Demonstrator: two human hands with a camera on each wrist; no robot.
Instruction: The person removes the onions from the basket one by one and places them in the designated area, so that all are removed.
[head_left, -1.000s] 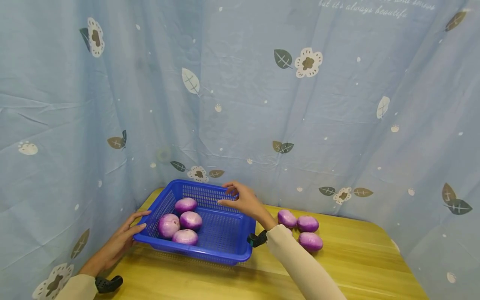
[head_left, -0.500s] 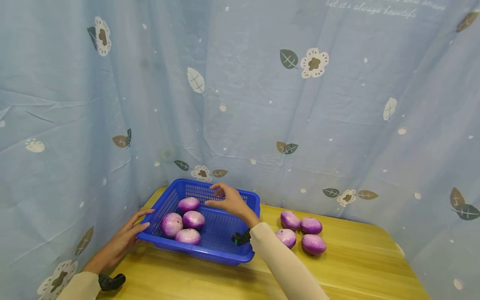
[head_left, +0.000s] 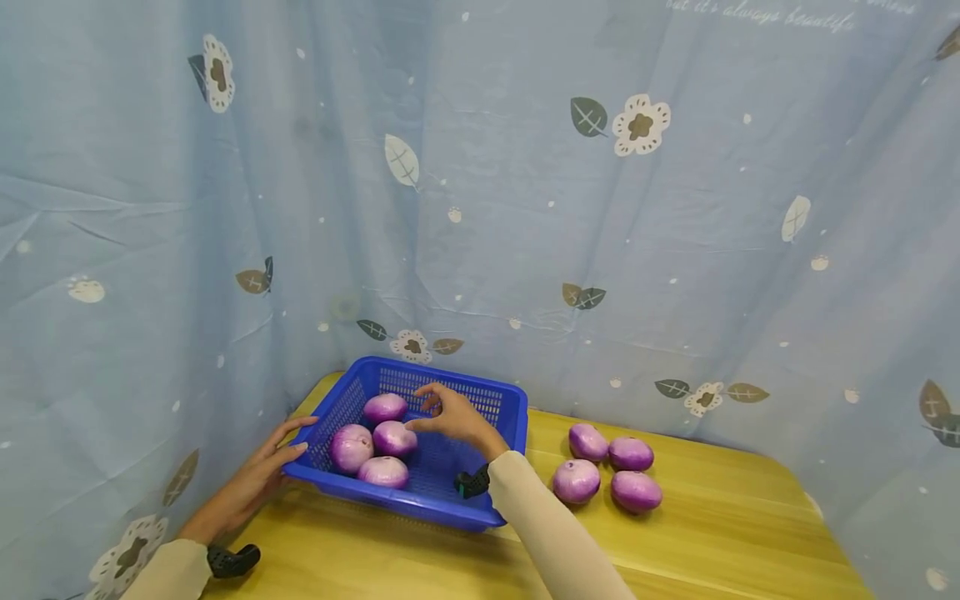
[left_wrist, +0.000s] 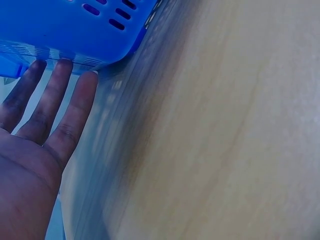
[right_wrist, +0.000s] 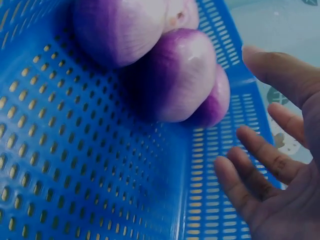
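Observation:
A blue plastic basket [head_left: 495,412] with slotted walls stands on the table in the head view, several purple onions grouped in its left half. My left hand [head_left: 251,483] touches the basket's left side, its fingers [left_wrist: 67,117] extended against the outer wall. Over the basket's interior, my right hand [head_left: 453,419] holds nothing, thumb and fingers apart. Nearest to it is the middle onion [head_left: 394,438], beside a rounder onion [head_left: 352,448]. In the right wrist view, a gap shows between the right hand's fingers [right_wrist: 265,150] and the closest onion [right_wrist: 182,75].
Several more purple onions, one of them a paler onion [head_left: 576,481], lie in a cluster on the wooden table [head_left: 720,508], right of the basket. A blue patterned curtain [head_left: 495,208] hangs behind and along the left side.
My right hand has moved left and down, from the basket's right part toward the middle onion. The left hand stays at the basket's side. The head view has shifted slightly.

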